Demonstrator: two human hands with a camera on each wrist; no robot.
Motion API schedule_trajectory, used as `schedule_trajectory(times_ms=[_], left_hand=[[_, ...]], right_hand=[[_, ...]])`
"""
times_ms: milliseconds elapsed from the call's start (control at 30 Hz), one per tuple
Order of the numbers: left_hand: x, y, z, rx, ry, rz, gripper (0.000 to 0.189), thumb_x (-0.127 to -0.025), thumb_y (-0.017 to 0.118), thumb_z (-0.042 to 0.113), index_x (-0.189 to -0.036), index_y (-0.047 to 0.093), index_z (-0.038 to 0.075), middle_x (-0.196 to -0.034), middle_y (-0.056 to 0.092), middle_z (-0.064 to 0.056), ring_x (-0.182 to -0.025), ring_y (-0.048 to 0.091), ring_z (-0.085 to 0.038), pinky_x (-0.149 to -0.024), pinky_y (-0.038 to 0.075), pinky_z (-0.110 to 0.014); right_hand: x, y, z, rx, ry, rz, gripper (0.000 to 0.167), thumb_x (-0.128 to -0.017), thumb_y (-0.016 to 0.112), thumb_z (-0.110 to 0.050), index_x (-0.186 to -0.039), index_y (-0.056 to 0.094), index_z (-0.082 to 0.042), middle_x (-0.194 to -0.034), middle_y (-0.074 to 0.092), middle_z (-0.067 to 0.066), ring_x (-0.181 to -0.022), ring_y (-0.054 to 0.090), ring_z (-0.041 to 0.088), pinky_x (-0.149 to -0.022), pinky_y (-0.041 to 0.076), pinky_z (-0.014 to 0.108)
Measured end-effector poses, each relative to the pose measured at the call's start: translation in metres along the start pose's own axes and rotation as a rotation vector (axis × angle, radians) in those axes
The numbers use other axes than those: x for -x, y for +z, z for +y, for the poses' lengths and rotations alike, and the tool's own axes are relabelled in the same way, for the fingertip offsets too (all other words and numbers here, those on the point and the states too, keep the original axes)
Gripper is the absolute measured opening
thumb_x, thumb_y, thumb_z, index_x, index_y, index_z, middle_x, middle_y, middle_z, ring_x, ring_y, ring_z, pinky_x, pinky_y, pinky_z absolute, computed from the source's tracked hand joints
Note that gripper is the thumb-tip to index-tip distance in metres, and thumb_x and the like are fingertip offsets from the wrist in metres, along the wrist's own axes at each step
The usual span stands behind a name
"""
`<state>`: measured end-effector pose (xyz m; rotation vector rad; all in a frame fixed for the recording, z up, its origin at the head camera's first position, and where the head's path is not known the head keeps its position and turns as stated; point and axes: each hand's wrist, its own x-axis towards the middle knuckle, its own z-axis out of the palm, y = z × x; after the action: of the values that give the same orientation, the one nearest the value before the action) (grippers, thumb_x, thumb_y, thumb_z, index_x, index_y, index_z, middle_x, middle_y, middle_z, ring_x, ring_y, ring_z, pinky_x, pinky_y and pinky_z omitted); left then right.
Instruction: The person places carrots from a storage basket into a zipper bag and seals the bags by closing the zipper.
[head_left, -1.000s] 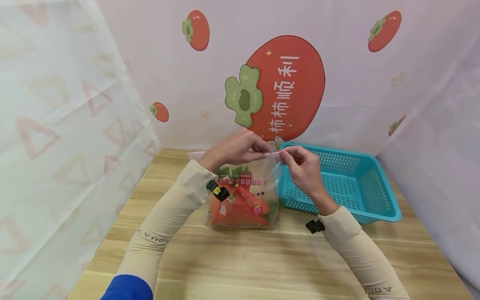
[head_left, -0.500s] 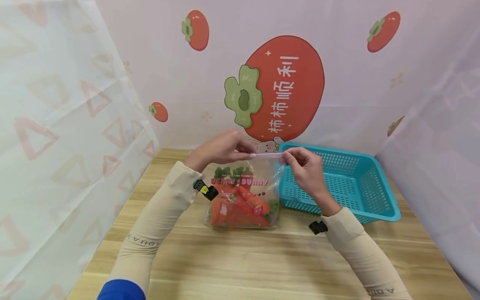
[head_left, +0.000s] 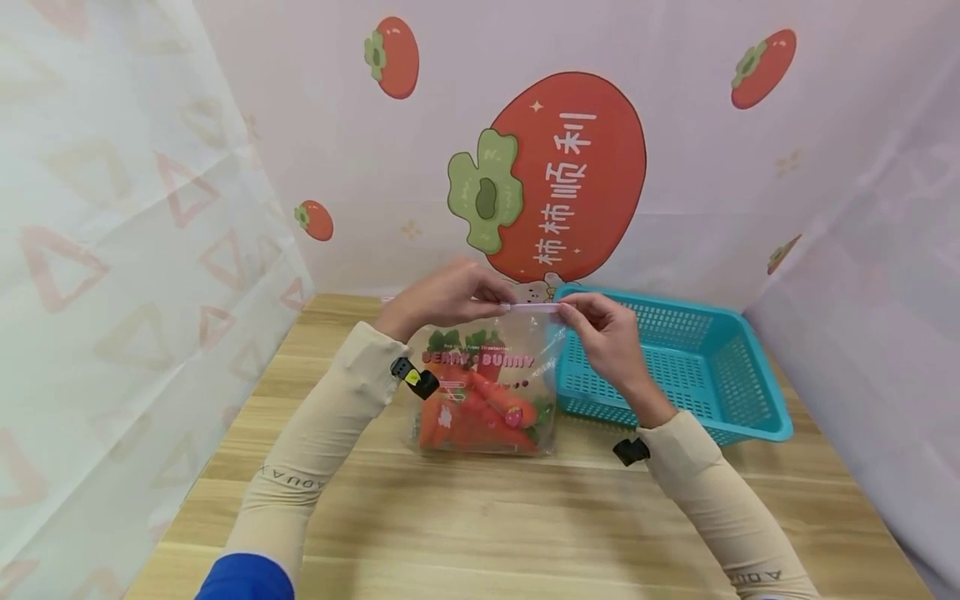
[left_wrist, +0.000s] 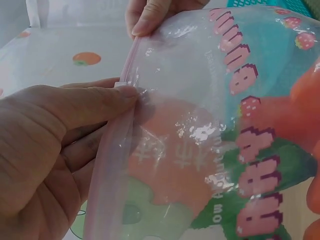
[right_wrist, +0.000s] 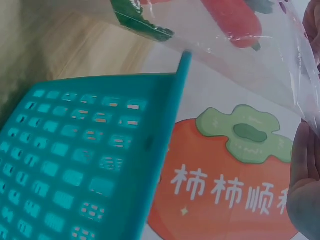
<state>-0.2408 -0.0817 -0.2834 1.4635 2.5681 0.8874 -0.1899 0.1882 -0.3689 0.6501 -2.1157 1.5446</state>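
Note:
A clear zip bag (head_left: 543,337) with pink "Berry Bunny" lettering stands upright on the table, its bottom resting on the wood. Orange carrots (head_left: 480,421) and green leafy pieces show through the plastic. My left hand (head_left: 450,296) pinches the small whitish zip slider (left_wrist: 121,85) between thumb and forefinger, partway along the pink zip strip (left_wrist: 131,61). At the bag's top right corner, my right hand (head_left: 609,333) pinches the end of the strip. Between the two hands the strip is stretched straight.
A turquoise perforated basket (head_left: 780,421) stands just right of the bag, beneath the right hand. Behind the wooden table (head_left: 480,525) hangs a white cloth (head_left: 697,167) printed with persimmons, and more cloth closes off both sides.
My left hand has moved left along the bag's top edge, lengthening the strip between the hands, then stays nearly still. My right hand keeps its pinch at the corner.

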Motion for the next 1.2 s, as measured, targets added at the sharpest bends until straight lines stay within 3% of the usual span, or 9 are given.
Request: schedule_trajectory(times_ms=[167,333,600,800,1033,1200], left_hand=[[0.002,-0.001,0.001,-0.017,-0.031,0.001,0.017,-0.096,0.076,0.008,-0.110,0.083,0.006,-0.101,0.082,-0.008,-0.088,0.079,-0.017,-0.082,0.063,-0.027],[0.007,-0.005,-0.002,-0.035,-0.035,-0.006,0.016,-0.096,0.076,0.009,-0.109,0.083,0.006,-0.103,0.082,-0.008,-0.092,0.080,-0.016,-0.086,0.063,-0.030],[0.030,-0.018,-0.016,-0.012,-0.055,-0.020,0.016,-0.096,0.075,0.007,-0.109,0.082,0.002,-0.105,0.082,-0.011,-0.097,0.080,-0.020,-0.089,0.063,-0.035],[0.046,-0.030,-0.023,-0.035,-0.103,-0.018,0.014,-0.096,0.076,0.008,-0.107,0.083,0.005,-0.102,0.083,-0.009,-0.096,0.080,-0.020,-0.087,0.064,-0.036],[0.046,-0.031,-0.025,-0.014,-0.117,-0.019,0.015,-0.097,0.074,0.011,-0.110,0.083,0.007,-0.104,0.082,-0.007,-0.096,0.080,-0.019,-0.089,0.063,-0.035],[0.043,-0.027,-0.026,0.008,-0.103,-0.018,0.016,-0.097,0.074,0.010,-0.110,0.083,0.008,-0.105,0.082,-0.007,-0.097,0.079,-0.018,-0.090,0.063,-0.033]], right_hand=[[-0.001,0.000,-0.003,0.037,0.002,0.016,0.019,-0.100,0.069,-0.009,-0.115,0.078,-0.002,-0.101,0.079,0.019,-0.086,0.075,0.000,-0.079,0.062,0.021],[0.000,0.000,-0.004,0.037,0.018,0.023,0.019,-0.100,0.069,-0.011,-0.115,0.078,-0.003,-0.103,0.079,0.019,-0.087,0.076,-0.001,-0.080,0.062,0.021],[0.001,0.001,0.002,0.056,0.008,0.037,0.017,-0.101,0.069,-0.011,-0.113,0.079,-0.004,-0.099,0.080,0.017,-0.087,0.076,-0.002,-0.079,0.061,0.018],[-0.002,0.000,0.007,0.027,0.028,0.041,0.019,-0.101,0.069,-0.013,-0.115,0.078,-0.004,-0.099,0.079,0.018,-0.086,0.076,0.000,-0.080,0.060,0.018],[-0.007,-0.001,0.007,-0.045,0.065,-0.001,0.023,-0.101,0.069,-0.011,-0.120,0.075,0.001,-0.101,0.078,0.008,-0.089,0.075,0.002,-0.083,0.060,0.018],[-0.006,0.002,0.005,-0.032,0.061,-0.028,0.021,-0.101,0.067,-0.005,-0.118,0.075,0.003,-0.101,0.076,0.020,-0.088,0.076,0.010,-0.080,0.061,0.021]])
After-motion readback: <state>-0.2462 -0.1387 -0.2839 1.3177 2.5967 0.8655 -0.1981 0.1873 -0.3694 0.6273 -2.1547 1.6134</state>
